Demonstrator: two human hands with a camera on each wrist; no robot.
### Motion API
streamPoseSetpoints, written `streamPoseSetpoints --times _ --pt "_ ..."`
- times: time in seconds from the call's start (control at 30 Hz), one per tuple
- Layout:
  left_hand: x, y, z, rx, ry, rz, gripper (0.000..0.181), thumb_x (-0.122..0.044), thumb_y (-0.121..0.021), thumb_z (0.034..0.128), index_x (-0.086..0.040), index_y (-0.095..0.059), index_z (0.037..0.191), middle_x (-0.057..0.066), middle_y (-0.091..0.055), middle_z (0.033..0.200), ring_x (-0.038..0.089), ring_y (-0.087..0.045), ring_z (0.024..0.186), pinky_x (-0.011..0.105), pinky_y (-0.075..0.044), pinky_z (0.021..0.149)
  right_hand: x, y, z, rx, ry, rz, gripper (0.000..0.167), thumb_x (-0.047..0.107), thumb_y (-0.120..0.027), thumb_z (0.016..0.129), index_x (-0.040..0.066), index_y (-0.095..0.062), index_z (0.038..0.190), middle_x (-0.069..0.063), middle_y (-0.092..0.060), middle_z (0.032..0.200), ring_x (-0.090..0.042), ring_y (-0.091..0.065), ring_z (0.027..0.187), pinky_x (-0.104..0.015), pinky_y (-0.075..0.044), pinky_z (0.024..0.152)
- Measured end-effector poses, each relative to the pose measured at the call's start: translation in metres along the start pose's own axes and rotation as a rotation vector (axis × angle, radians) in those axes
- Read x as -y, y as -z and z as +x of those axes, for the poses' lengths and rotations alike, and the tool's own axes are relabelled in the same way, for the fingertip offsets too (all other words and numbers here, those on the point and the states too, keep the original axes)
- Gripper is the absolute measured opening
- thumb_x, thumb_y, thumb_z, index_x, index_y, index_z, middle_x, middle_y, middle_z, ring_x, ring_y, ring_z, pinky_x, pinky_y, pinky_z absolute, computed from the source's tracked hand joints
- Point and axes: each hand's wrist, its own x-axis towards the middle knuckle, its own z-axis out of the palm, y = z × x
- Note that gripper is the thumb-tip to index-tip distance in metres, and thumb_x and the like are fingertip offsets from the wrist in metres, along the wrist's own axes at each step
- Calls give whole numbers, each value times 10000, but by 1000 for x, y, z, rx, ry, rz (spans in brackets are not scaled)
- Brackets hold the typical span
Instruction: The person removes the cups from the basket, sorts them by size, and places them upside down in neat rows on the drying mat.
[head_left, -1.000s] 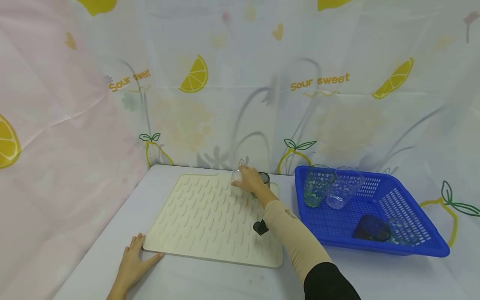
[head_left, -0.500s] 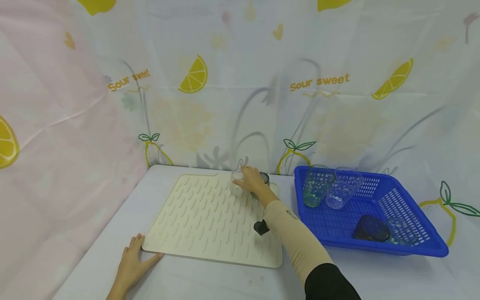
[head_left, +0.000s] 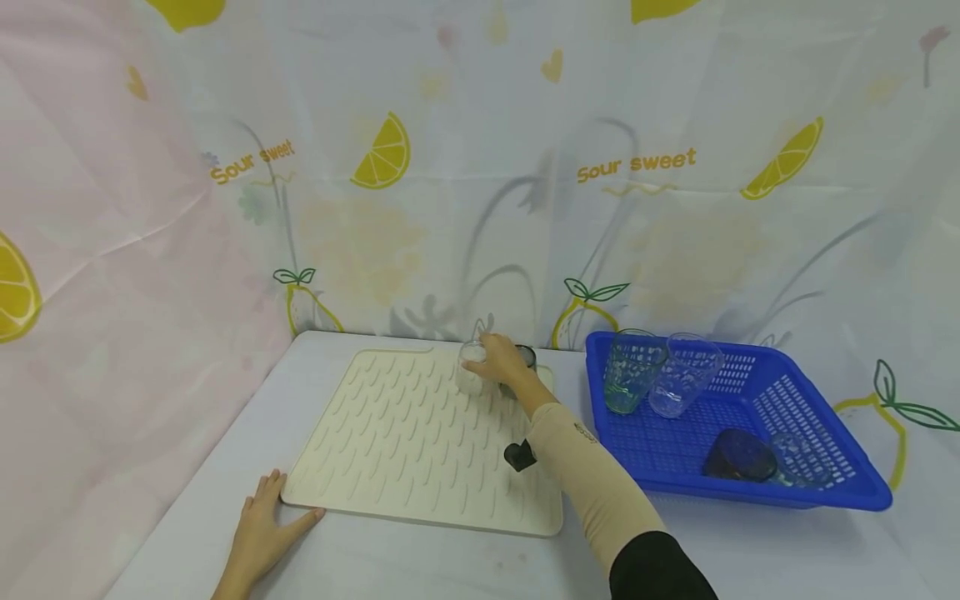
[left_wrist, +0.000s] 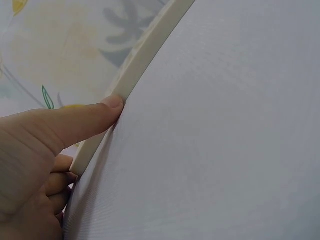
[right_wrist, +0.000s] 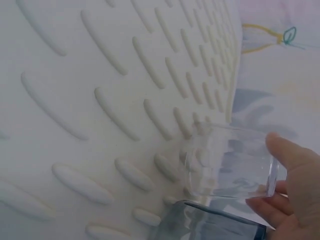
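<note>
Near the mat's far right corner, my right hand [head_left: 501, 363] grips a clear glass tumbler [head_left: 470, 375]. In the right wrist view the thumb and fingers hold the upper end of this tumbler [right_wrist: 230, 162], and its lower end meets the ridged mat [right_wrist: 75, 115]. Close beside it on the mat is a dark grey glass [head_left: 528, 357], partly hidden behind the hand. My left hand [head_left: 258, 533] lies at the near left corner of the cream mat [head_left: 405, 442]. In the left wrist view its thumb [left_wrist: 95, 120] touches the mat's edge, with the other fingers around the corner.
A blue plastic basket [head_left: 637, 462] stands right of the mat. Inside it are a greenish glass [head_left: 633, 375], a clear glass [head_left: 684, 379], a dark glass [head_left: 738, 457] and another clear one [head_left: 802, 462] lying down. A lemon-print curtain [head_left: 480, 208] hangs behind the white table [head_left: 420, 562].
</note>
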Motion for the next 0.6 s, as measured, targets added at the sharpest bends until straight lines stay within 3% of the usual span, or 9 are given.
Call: streamPoseSetpoints --times 0.33,0.6 --pt "-1 0 0 23 24 -1 893 -290 -747 770 262 -280 1295 455 -183 1381 580 -132 1309 645 -23 1098 -3 3 -3 28 9 58 664 320 -662 887 -68 -414 1365 -206 -463 1387 -347 -420 1295 -428 -362 1084" --pt "2 -1 0 12 -5 -13 892 -280 -744 776 278 -269 1285 468 -187 1369 590 -127 1303 653 -18 1093 -4 18 -15 -14 -25 266 620 254 -683 877 -53 -433 1355 -201 -466 1387 -340 -433 1288 -430 -367 1081"
